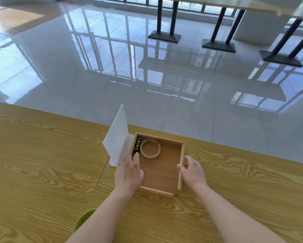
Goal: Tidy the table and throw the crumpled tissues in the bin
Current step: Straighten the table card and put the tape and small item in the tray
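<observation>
A shallow wooden tray (181,163) sits on the wood-grain table (42,163) near its far edge. Inside the tray lie a roll of clear tape (150,148) and a small black-and-green tube (137,145) along the left wall. A white tissue sheet (117,137) stands upright against the tray's left side. My left hand (128,174) rests over the tray's left wall, fingers touching the tissue's lower edge and the tube's near end. My right hand (193,171) grips the tray's right wall, thumb inside.
A green rounded object (83,220), partly hidden by my left forearm, shows at the table's near edge. Beyond the table lies glossy tiled floor (147,76) with black table pedestals (164,35) at the back right.
</observation>
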Available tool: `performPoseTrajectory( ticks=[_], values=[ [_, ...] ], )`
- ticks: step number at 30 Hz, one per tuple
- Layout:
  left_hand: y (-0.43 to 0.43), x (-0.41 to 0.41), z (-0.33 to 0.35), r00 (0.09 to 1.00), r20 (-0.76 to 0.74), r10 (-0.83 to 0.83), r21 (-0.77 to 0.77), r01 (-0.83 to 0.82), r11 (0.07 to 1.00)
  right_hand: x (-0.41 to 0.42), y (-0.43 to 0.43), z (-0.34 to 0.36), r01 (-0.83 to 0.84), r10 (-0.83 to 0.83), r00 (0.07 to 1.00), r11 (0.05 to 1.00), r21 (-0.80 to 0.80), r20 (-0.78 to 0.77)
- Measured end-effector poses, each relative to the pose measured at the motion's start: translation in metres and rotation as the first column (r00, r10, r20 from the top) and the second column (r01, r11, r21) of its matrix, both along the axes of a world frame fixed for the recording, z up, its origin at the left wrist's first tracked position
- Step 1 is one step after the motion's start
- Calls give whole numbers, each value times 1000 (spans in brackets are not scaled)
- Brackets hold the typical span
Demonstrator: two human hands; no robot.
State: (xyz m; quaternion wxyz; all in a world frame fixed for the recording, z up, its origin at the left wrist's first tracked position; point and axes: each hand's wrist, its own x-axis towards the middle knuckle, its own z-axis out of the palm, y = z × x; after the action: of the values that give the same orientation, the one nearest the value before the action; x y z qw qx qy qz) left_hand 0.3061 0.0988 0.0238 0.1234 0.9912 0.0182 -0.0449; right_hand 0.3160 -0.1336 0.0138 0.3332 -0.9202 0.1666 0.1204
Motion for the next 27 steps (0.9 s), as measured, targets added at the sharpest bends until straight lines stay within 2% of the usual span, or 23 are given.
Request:
performPoseTrajectory(
  ticks=[4, 11, 19, 27],
  values=[
    [-9, -1, 17, 998, 6, -69, 30, 69, 997, -7, -7, 15, -43, 43, 999, 999, -31, 15],
    [-30, -7, 52, 984, 61, -167, -13, 168, 986, -26, -22, 51, -92, 97, 992, 993, -73, 76],
    [-52, -24, 82, 956, 116, -269, 39, 266, 963, -60, -38, 88, -142, 157, 984, 976, -167, 84],
    [-91, -45, 101, 901, 128, -414, 73, 408, 910, -117, -58, 117, -115, 142, 986, 954, -277, 82]
  ],
)
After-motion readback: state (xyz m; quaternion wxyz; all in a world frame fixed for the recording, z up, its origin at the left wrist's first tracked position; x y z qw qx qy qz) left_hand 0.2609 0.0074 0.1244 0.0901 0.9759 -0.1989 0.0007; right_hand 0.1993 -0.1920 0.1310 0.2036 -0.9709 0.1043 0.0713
